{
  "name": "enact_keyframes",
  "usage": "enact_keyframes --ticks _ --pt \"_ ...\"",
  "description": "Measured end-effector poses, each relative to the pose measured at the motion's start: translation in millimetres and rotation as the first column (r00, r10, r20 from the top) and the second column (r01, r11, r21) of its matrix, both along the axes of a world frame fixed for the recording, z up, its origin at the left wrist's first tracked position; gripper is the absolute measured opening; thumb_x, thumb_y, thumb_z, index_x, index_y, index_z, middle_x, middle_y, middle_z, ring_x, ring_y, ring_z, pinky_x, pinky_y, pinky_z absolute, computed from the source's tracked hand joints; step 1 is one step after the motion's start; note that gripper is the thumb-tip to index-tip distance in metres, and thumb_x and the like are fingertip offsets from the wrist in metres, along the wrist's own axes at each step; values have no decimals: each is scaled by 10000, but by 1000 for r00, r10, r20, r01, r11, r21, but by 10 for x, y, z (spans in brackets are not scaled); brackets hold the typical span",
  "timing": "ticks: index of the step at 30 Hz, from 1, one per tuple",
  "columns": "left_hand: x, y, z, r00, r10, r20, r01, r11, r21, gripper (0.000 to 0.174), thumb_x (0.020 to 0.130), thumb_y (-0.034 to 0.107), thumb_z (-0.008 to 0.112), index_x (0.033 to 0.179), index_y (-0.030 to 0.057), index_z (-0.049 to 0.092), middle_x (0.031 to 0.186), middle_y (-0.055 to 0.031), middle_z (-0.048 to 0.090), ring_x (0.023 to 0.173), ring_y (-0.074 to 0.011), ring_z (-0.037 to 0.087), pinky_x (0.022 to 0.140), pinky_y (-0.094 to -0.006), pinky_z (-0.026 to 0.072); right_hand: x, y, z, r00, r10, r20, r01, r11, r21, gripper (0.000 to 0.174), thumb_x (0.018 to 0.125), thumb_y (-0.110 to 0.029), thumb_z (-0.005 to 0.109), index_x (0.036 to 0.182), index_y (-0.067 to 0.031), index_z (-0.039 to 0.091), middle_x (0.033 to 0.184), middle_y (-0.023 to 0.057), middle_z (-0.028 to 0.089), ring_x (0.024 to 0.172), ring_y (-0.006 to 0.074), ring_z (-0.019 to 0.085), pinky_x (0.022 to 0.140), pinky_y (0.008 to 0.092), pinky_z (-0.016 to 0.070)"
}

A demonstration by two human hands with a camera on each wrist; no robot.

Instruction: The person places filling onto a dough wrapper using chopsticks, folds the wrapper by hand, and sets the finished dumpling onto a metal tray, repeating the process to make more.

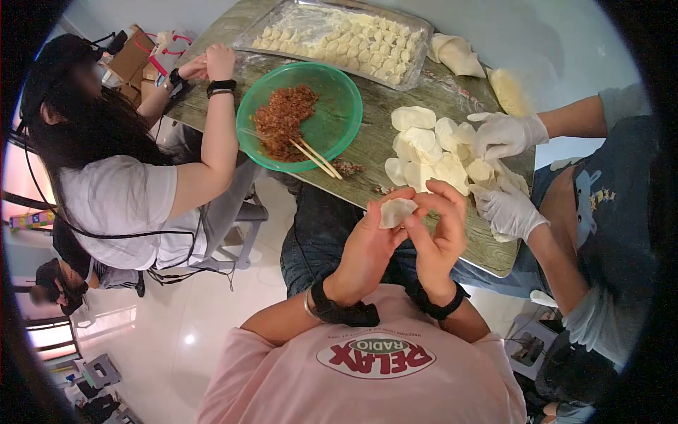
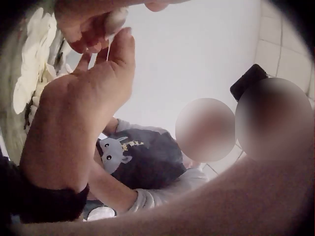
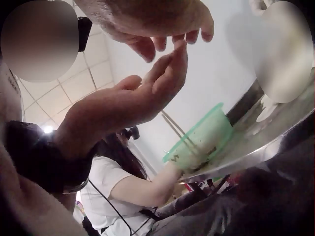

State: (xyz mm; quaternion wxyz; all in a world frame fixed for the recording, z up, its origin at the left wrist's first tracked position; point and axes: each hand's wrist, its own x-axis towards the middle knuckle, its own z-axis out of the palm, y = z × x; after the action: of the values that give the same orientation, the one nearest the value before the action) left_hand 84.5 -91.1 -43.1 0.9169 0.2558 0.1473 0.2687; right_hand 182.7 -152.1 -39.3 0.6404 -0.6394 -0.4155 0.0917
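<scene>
A small pale dumpling point(image 1: 397, 213) is held up in front of the pink shirt, off the table's near edge. My left hand point(image 1: 369, 247) grips it from the left side, thumb and fingers around it. From the right, my right hand point(image 1: 439, 237) pinches its edge with thumb and fingertips. The dumpling point(image 2: 116, 22) shows between the fingers in the left wrist view; in the right wrist view the fingers hide it. Just beyond my hands lie several round dough wrappers point(image 1: 417, 145). A green bowl point(image 1: 349, 106) of reddish meat filling point(image 1: 282, 116) stands farther left.
Chopsticks point(image 1: 318, 159) lean out of the bowl. A metal tray point(image 1: 406, 83) with rows of dumplings sits at the table's back. Gloved hands point(image 1: 508, 134) of a person at right handle wrappers. Another person point(image 1: 127, 184) sits at left. Dough point(image 1: 458, 55) lies at the back right.
</scene>
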Motion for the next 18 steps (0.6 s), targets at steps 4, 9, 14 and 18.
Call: enact_keyframes --ticks 4,9,14,18 --pt "19 2 -27 999 -20 44 24 995 -97 557 964 470 263 1270 30 414 1233 -91 494 1135 -184 500 973 -328 372 46 3 11 988 17 154 -11 999 -39 297 738 -34 656 1027 -10 590 1129 140 515 1009 214 523 841 313 430" --pt "-15 74 -189 991 -102 88 121 961 -247 505 972 433 260 1200 35 472 1019 -79 617 892 -185 609 812 -315 478 56 22 -67 923 73 -377 -54 997 62 337 847 -123 567 1147 16 500 1096 137 555 876 173 559 760 279 456" --pt "103 -14 -223 987 -121 106 141 969 -204 477 976 412 260 1124 39 518 963 -76 630 804 -173 616 726 -290 489 133 78 5 420 248 -873 -296 947 127 381 896 -285 471 1106 29 526 829 94 642 418 38 375 352 175 263" --pt "207 -46 -247 972 17 233 3 996 -88 243 974 251 371 956 98 560 826 -86 651 714 -181 640 626 -301 523 192 83 -43 296 266 -918 -421 899 124 393 879 -286 474 1073 47 545 914 155 640 637 140 529 482 207 392"
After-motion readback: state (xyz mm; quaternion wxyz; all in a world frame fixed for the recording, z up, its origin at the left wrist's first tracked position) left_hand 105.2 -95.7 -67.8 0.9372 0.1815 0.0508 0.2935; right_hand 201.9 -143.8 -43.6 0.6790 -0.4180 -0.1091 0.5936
